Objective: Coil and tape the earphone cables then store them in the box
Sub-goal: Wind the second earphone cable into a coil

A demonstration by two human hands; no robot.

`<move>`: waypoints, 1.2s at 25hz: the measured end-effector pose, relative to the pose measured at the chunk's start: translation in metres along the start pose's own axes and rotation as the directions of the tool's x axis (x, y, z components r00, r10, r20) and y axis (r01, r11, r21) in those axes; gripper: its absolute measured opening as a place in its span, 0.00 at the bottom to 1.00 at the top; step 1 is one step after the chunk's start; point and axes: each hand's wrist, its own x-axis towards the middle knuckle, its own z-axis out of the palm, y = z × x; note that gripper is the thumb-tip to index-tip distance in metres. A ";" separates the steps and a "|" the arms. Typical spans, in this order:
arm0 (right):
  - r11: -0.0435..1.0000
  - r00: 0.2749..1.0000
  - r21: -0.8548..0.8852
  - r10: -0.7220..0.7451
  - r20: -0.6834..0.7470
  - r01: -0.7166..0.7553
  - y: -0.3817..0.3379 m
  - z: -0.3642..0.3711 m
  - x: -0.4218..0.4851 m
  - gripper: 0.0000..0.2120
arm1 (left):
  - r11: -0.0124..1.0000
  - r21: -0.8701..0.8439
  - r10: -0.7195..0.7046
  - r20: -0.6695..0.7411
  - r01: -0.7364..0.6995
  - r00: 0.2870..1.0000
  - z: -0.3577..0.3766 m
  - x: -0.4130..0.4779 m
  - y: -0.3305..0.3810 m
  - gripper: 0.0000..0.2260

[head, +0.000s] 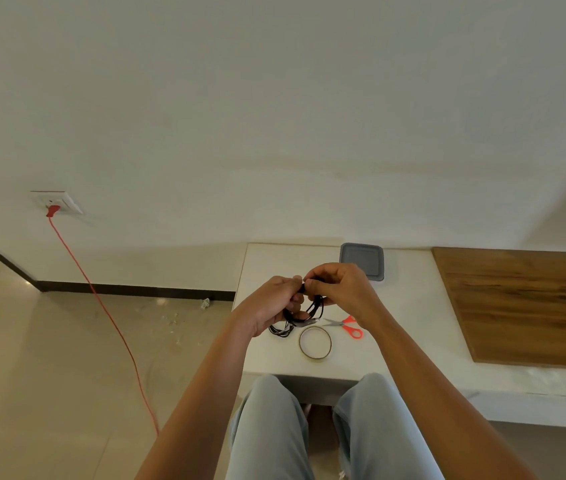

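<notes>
The person sits at the end of a white counter (413, 323), knees in pale jeans (271, 427) tucked under its edge; both hands are raised just above the surface and meet fingertip to fingertip. The left hand (274, 299) has its fingers curled round a black earphone cable (317, 306); the right hand (340, 289) pinches the same cable at the top, fingers bent inward, and the coil hangs in loops beneath them. More black loops (280, 330) lie on the counter under the left wrist; whether they belong to the same cable I cannot tell. Just beside them lies a tape roll (314, 342), flat, and near it orange-handled scissors (347, 325). The box (361, 261), with its grey lid on, sits behind the hands against the wall; a wooden board (531, 306) covers the counter further right. A red cord (101, 306) runs from a wall socket (56, 202) across the floor (49, 358).
</notes>
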 end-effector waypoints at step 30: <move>0.856 0.990 -0.507 0.138 0.037 -0.100 0.211 0.052 0.084 0.06 | 0.936 -0.343 -0.270 -0.563 0.077 0.781 -0.031 0.113 -0.139 0.08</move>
